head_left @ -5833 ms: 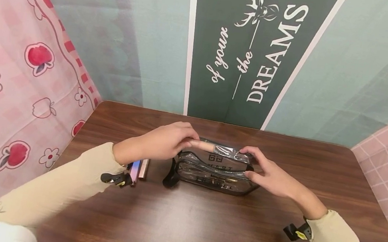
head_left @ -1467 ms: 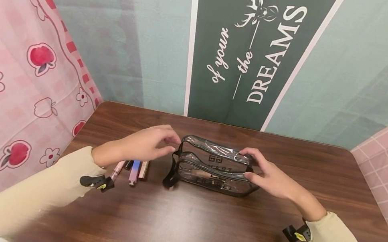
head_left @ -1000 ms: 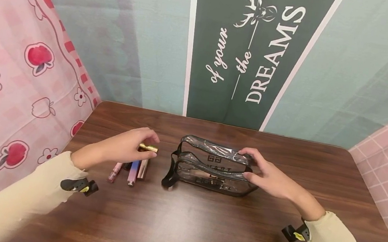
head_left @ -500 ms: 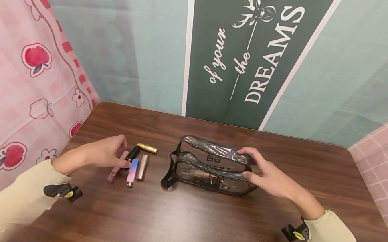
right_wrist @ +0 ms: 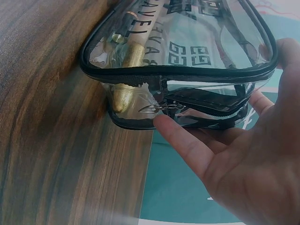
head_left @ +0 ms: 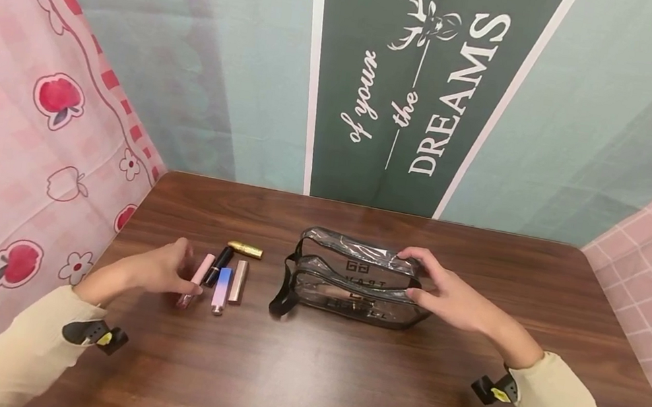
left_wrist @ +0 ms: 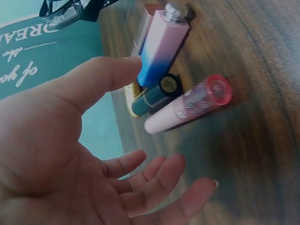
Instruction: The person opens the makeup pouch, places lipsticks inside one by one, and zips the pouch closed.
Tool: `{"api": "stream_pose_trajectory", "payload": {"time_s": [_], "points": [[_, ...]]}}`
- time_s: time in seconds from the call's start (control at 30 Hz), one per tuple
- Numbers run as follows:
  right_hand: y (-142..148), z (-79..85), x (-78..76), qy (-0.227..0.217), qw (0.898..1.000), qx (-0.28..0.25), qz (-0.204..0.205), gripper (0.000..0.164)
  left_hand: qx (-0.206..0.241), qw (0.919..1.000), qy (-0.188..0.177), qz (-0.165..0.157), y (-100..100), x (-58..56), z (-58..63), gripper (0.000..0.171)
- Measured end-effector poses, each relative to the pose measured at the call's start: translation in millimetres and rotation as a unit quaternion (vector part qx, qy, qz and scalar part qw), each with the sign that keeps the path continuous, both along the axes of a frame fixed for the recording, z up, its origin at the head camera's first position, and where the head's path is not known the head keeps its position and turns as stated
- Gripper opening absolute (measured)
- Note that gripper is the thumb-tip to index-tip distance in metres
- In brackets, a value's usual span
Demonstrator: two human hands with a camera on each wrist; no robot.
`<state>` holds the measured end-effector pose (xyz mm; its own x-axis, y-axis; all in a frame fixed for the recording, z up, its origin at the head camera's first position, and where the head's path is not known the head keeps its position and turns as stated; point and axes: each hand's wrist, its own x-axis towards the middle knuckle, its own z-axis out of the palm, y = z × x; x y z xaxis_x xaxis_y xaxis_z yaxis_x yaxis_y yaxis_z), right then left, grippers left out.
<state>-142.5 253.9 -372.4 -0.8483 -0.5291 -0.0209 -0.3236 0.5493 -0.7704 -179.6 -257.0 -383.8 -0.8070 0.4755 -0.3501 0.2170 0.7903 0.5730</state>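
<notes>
My left hand (head_left: pixel 156 267) hovers around a pink lip gloss tube (left_wrist: pixel 187 104) on the wooden table. In the left wrist view, the thumb and spread fingers are apart from the tube. Beside it lie a black lipstick (head_left: pixel 219 266), a blue-to-pink lipstick (head_left: pixel 221 291), a rose-gold lipstick (head_left: pixel 239 281) and a gold lipstick (head_left: pixel 246 249). A clear, black-trimmed cosmetic bag (head_left: pixel 383 258) stands with its top unzipped. My right hand (head_left: pixel 455 297) holds its right end between thumb and fingers. Inside, a gold tube (right_wrist: pixel 133 55) and a pale tube show through the plastic.
A black wrist strap (head_left: pixel 284 299) hangs from the bag's left end onto the table (head_left: pixel 304 377). Behind the table hangs a teal and green printed cloth (head_left: pixel 244 71). Pink patterned cloths (head_left: pixel 51 149) flank both sides.
Earlier my left hand was at the bag's opening with a pale tube, which now lies inside. The hand has moved left past the lipsticks to the pink lip gloss. The right hand stays on the bag.
</notes>
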Motion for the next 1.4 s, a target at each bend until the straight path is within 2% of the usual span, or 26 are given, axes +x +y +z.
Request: {"api": "stream_pose_trajectory", "payload": {"time_s": [0.13,0.3,0.37,0.57,1.1,1.27,1.4], "points": [[0,-0.1,-0.5,0.001,1.0,0.003,-0.002,0.055,0.022,0.9997,-0.008,0.0,-3,0.8,-6.5,0.059],[0,-0.3,-0.9,-0.005,1.0,0.002,-0.003,0.055,0.032,0.999,-0.022,0.02,-4,3.2,-13.7,0.054],[0,-0.6,-0.9,-0.007,1.0,0.0,-0.003,0.055,0.028,0.9991,-0.015,0.027,-3,4.0,-16.9,0.052],[0,-1.2,-0.8,-0.008,1.0,-0.002,-0.004,0.055,0.001,0.9983,0.038,0.043,-2,4.0,-23.9,0.048],[0,-1.6,-0.2,-0.007,1.0,-0.007,-0.004,0.055,0.019,0.996,0.011,0.086,-8,-1.5,-30.9,0.037],[0,-2.3,-0.6,-0.005,1.0,-0.008,-0.003,0.055,0.027,0.9949,0.018,0.096,-11,-3.7,-33.9,0.033],[0,-2.4,-0.1,-0.006,1.0,-0.012,-0.002,0.054,0.02,0.9946,0.049,0.089,-13,-6.1,-35.6,0.029]]}}
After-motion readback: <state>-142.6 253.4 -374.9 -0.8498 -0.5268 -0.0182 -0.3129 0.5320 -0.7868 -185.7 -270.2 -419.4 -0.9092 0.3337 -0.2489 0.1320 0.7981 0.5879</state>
